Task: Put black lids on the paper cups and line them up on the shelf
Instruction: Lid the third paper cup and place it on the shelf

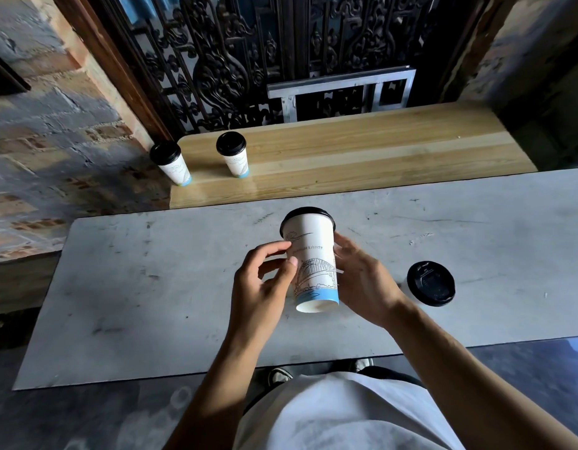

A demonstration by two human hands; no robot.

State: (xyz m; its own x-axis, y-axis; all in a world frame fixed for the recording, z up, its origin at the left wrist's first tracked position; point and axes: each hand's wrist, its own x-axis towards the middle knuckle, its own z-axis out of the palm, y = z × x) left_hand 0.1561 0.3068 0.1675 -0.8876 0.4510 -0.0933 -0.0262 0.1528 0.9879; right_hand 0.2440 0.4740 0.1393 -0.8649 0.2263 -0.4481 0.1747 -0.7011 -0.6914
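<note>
Holding a lidded paper cup [313,264] above the counter [151,287], both hands' grips curled round it. The left hand [261,287] pinched its side; the right hand [362,280] wrapped the other.

The light is dim and soft. It falls brightest on the wooden shelf [362,151], which shines a little. The grey surface [151,287] shows faint shadows under the hands. The corners are dark, and straight lines bend near the edges. The middle looks sharp.

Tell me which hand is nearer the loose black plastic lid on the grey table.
Right hand, holding the paper cup just left of the lid; left hand is beyond the cup.
</note>
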